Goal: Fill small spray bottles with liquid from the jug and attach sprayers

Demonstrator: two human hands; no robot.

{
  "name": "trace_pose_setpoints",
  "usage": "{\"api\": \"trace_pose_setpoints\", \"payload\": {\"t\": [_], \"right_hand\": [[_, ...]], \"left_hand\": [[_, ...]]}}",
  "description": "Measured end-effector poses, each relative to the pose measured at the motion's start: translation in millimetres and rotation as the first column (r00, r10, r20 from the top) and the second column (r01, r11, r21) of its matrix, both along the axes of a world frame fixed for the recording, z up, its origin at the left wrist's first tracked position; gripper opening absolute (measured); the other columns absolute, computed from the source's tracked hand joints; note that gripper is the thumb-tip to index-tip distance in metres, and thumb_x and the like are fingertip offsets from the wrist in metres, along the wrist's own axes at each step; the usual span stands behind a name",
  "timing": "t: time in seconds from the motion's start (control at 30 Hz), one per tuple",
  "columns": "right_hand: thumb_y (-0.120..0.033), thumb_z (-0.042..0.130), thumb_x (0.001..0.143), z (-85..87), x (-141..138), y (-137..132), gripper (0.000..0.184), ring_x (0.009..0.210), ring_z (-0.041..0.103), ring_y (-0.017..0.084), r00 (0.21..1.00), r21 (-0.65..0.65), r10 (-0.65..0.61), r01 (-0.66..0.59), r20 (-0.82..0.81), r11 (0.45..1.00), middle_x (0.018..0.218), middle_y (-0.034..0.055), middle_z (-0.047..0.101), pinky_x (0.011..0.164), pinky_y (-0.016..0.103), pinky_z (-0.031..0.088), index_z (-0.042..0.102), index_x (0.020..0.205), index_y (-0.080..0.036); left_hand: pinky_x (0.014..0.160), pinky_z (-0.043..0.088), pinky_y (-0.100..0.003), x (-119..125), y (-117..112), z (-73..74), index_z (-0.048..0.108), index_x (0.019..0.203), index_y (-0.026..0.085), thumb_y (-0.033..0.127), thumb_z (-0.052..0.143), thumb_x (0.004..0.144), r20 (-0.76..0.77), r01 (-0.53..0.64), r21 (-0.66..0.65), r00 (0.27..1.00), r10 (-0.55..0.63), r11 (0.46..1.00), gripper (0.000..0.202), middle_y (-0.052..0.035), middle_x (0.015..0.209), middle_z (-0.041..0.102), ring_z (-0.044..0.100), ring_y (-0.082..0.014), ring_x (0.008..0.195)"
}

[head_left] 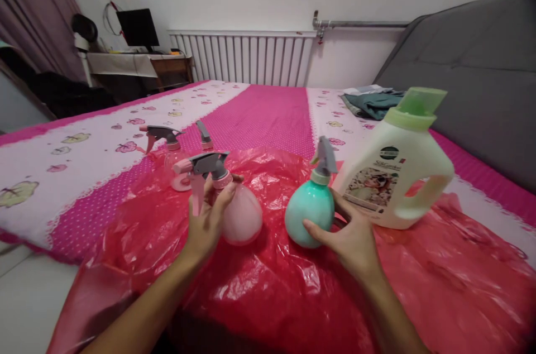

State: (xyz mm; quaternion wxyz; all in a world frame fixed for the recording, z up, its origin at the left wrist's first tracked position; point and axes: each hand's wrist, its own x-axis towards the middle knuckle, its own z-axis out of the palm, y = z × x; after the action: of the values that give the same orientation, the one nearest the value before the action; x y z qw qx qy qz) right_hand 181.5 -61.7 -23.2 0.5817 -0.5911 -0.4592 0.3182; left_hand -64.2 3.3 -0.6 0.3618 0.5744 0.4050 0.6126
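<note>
My left hand (211,217) is wrapped round the neck and upper side of a pink spray bottle (243,217) with a grey and pink trigger head. In my right hand (349,231) is a round teal spray bottle (309,211) with a grey head, thumb on its front and fingers behind. Both bottles are roughly upright, low over a red plastic sheet (268,298); whether their bases touch it I cannot tell. Behind my left hand stands another pink spray bottle (182,181), and next to it a grey spray head (204,135) shows, its lower part hidden.
A large cream detergent jug (391,170) with a green cap stands right of my right hand. The sheet covers part of a bed with a pink floral cover (268,114). Folded clothes (372,101) lie near the grey headboard (469,69). A radiator (247,58) lines the wall.
</note>
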Motion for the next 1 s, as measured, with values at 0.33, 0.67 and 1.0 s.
{"api": "trace_pose_setpoints", "payload": {"t": [0.33, 0.67, 1.0], "right_hand": [[-0.055, 0.091, 0.053, 1.2, 4.5, -0.8, 0.083, 0.100, 0.076, 0.035, 0.992, 0.085, 0.106, -0.100, -0.064, 0.991, 0.117, 0.0176, 0.077, 0.078, 0.041, 0.067, 0.073, 0.122, -0.014], [-0.053, 0.093, 0.055, -2.3, 1.8, 0.2, 0.091, 0.114, 0.073, 0.038, 0.997, -0.027, 0.032, -0.030, 0.074, 0.999, 0.135, 0.0190, 0.070, 0.094, 0.049, 0.064, 0.069, 0.135, -0.015], [-0.053, 0.095, 0.053, -6.4, 3.3, 4.3, 0.099, 0.122, 0.069, 0.039, 0.998, -0.017, 0.059, -0.060, -0.019, 0.998, 0.142, 0.0204, 0.065, 0.098, 0.050, 0.062, 0.065, 0.139, -0.015]], "left_hand": [[0.100, 0.054, -0.040, 0.4, 0.8, -0.7, 0.076, 0.106, 0.021, 0.050, 0.072, 0.093, 0.010, 0.004, 0.000, 1.000, -0.004, 1.000, 0.032, -0.0086, 0.115, 0.079, 0.072, -0.0273, 0.113], [0.099, 0.054, -0.040, -1.8, -0.3, -0.5, 0.077, 0.105, 0.021, 0.050, 0.072, 0.093, 0.002, 0.014, -0.008, 1.000, -0.014, 1.000, 0.032, -0.0081, 0.113, 0.080, 0.072, -0.0271, 0.111], [0.101, 0.052, -0.042, -2.5, -0.1, -0.1, 0.076, 0.106, 0.021, 0.051, 0.073, 0.092, 0.002, 0.011, -0.012, 1.000, -0.011, 1.000, 0.034, -0.0083, 0.112, 0.080, 0.072, -0.0274, 0.109]]}}
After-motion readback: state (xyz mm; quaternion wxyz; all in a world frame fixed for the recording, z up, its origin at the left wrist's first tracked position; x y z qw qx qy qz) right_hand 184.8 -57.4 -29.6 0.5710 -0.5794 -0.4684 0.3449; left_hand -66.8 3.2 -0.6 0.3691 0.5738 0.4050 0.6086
